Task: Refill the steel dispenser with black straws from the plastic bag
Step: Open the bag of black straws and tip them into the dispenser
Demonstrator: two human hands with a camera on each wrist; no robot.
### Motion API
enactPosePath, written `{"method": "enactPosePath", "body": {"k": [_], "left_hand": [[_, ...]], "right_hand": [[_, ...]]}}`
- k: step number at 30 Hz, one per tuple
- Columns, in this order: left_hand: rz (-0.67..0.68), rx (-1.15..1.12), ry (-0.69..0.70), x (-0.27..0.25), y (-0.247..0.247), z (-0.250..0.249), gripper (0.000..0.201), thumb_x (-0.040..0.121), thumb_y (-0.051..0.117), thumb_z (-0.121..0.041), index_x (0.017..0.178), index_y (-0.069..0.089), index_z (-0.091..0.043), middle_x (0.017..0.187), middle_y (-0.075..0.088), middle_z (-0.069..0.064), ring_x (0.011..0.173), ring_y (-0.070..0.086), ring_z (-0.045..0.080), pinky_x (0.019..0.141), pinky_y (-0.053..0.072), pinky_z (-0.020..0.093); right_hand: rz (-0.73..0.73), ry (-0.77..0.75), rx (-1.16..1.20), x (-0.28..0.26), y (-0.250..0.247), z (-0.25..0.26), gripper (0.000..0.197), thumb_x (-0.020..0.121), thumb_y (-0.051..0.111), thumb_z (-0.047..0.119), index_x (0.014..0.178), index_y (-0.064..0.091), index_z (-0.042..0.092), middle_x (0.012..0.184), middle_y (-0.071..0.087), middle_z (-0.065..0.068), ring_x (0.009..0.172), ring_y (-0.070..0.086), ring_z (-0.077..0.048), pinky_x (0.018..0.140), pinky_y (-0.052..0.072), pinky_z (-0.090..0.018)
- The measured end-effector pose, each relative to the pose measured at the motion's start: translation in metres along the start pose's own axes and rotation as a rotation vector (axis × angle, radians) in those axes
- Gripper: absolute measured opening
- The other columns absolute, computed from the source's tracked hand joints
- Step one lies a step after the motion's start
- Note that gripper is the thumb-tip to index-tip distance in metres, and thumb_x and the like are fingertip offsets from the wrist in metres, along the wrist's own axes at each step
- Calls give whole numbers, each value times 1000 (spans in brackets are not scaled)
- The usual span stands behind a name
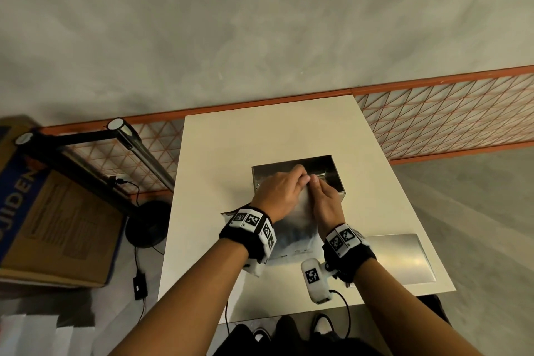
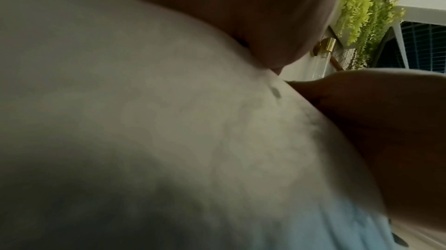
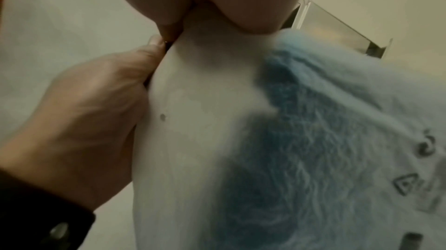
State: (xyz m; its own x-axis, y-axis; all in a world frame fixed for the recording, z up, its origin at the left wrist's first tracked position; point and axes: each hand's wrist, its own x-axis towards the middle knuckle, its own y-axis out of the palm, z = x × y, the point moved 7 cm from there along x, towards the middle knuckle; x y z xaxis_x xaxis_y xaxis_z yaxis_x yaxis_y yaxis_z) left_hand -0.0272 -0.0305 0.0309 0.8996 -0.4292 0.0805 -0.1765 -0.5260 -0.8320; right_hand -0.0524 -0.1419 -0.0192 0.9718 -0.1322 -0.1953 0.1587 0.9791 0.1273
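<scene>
Here both hands' fingers, left hand (image 1: 278,192) and right hand (image 1: 326,202), pinch the frosted plastic bag (image 1: 300,228) (crinkled, dark inside).

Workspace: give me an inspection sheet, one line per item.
Surface: white table, mostly bare.
Job's things: steel dispenser open, no lid on it; plastic bag in front of it, held at its top; straws not clearly seen.
Clutter: flat steel sheet at the table's right edge.
Grippers: left hand and right hand both pinch the bag's top edge.
Cables: black cable from the right wrist camera; another on the floor.
Surroundings: cardboard box, orange mesh panel.
</scene>
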Motion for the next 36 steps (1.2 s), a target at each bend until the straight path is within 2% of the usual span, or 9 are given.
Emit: {"method": "enactPosePath", "body": {"k": [5,10,13,17,23,26,30,33,36], "left_hand": [[-31,55,29,-1,-1,-1,27,109,38,-39,107,53,-17,82,70,9,77,67,38,63,49,43],[-78,116,47,-12,-6,2,27,109,39,-36,108,56,-15,81,71,8,73,66,37,58,34,35],[-93,136,22,-22,-10,13,26,109,39,-37,107,55,-17,81,70,8,72,63,37,56,38,37],[-100,169,-22,-35,-15,28,24,109,39,-37,106,53,-18,82,68,6,69,61,34,57,35,35],[-86,203,-75,-44,-23,37,21,109,38,-34,104,51,-19,79,63,0,64,53,30,59,32,33],[-49,176,-83,-40,-25,39,17,109,37,-32,101,47,-22,76,60,-1,64,51,32,58,38,38],[-36,156,-84,-42,-25,38,14,109,39,-27,100,48,-21,76,54,-6,62,46,27,59,34,36],[-42,142,-93,-40,-24,38,24,110,35,-35,110,51,-17,83,63,1,66,54,29,60,33,35],[-29,138,-77,-39,-23,40,29,110,30,-41,112,49,-19,85,68,5,69,61,32,58,37,37]], "right_hand": [[-26,-42,-27,0,0,2,35,103,45,33,83,72,24,82,70,-1,82,62,-18,84,52,-46],[-59,-81,-102,2,-2,2,35,103,45,34,77,68,25,73,64,6,73,57,-15,73,50,-43],[-102,-94,-137,5,-7,-1,35,103,46,34,76,63,20,69,61,6,69,55,-13,68,48,-39],[-149,-97,-153,8,-14,-5,40,103,46,35,86,65,4,76,64,-6,71,57,-16,69,50,-36],[-179,-44,-222,17,-16,-15,53,96,47,53,78,60,4,71,59,-5,69,53,-18,72,51,-49],[-145,-85,-447,22,-17,3,39,99,51,36,76,61,7,73,61,-3,71,55,-20,70,45,-42],[-67,-345,-950,23,4,35,25,96,53,36,100,68,16,105,61,-3,95,58,-24,84,46,-40],[116,-524,-1280,11,42,40,28,99,45,35,89,66,21,96,61,4,93,55,-18,89,40,-46],[173,-569,-1333,7,51,41,21,100,43,27,88,60,21,88,61,6,88,56,-19,83,35,-44]]}}
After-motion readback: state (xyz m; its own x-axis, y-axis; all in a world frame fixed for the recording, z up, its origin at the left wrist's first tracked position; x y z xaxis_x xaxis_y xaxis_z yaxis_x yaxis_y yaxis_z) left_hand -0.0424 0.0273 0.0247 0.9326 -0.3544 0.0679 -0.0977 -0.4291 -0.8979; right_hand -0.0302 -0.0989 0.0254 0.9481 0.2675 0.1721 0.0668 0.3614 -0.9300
